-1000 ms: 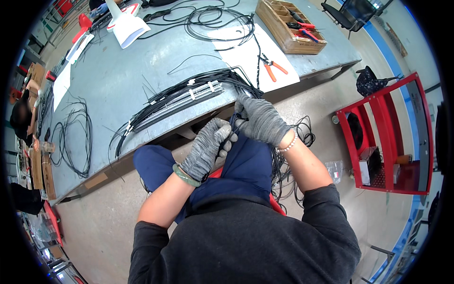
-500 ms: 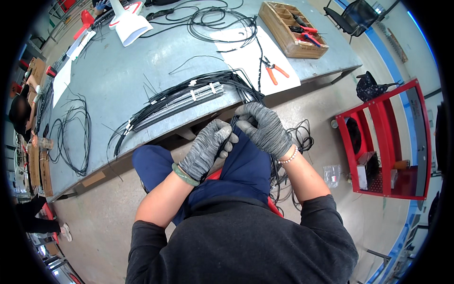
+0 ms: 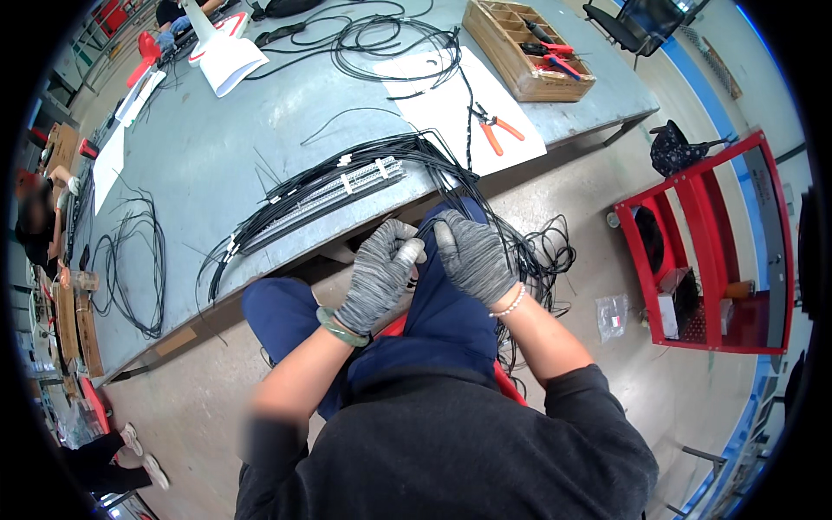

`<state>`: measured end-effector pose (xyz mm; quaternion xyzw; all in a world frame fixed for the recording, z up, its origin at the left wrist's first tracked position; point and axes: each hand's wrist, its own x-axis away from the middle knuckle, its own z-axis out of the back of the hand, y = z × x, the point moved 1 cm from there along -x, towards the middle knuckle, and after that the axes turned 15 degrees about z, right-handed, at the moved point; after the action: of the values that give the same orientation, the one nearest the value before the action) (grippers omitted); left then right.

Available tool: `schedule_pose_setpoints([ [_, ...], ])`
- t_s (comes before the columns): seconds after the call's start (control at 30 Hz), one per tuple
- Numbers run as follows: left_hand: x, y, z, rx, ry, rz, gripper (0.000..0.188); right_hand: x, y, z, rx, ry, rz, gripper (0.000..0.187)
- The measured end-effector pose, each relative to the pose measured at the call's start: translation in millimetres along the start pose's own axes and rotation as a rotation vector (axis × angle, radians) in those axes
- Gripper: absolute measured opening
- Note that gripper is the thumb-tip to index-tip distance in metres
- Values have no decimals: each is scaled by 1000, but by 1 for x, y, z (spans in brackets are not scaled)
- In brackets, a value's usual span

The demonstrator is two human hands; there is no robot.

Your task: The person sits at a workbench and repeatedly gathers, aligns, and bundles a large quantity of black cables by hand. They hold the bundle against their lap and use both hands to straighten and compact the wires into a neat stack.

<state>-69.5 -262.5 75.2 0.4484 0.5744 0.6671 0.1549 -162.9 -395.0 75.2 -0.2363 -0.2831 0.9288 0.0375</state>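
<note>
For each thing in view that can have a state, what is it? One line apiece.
Left hand: gloved, curled around black cables.
Right hand: gloved, fingers bent at the cables; grip partly hidden.
Pliers: handles apart, lying on a white sheet.
Wooden box: open-topped, tools inside.
Plastic bag: crumpled.
Red cart: upright, open-sided.

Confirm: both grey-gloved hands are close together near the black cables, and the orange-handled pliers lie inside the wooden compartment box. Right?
One error: the orange-handled pliers lie on the white paper, not inside the wooden compartment box; the head view shows it. The left hand and right hand are close together near the black cables, as stated.
</note>
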Motion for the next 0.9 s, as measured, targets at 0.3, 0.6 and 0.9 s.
schedule_pose_setpoints([
  [0.3, -14, -50, -19, -561, 265, -363, 38, -1, 35, -40, 157, 16, -223, 23],
  [0.6, 48, -99, 120, -459, -25, 307, 20, 11, 84, -44, 61, 27, -278, 27],
  [0.9, 25, -2, 194, -660, 150, 69, 26, -35, 102, -67, -40, 88, -137, 27],
])
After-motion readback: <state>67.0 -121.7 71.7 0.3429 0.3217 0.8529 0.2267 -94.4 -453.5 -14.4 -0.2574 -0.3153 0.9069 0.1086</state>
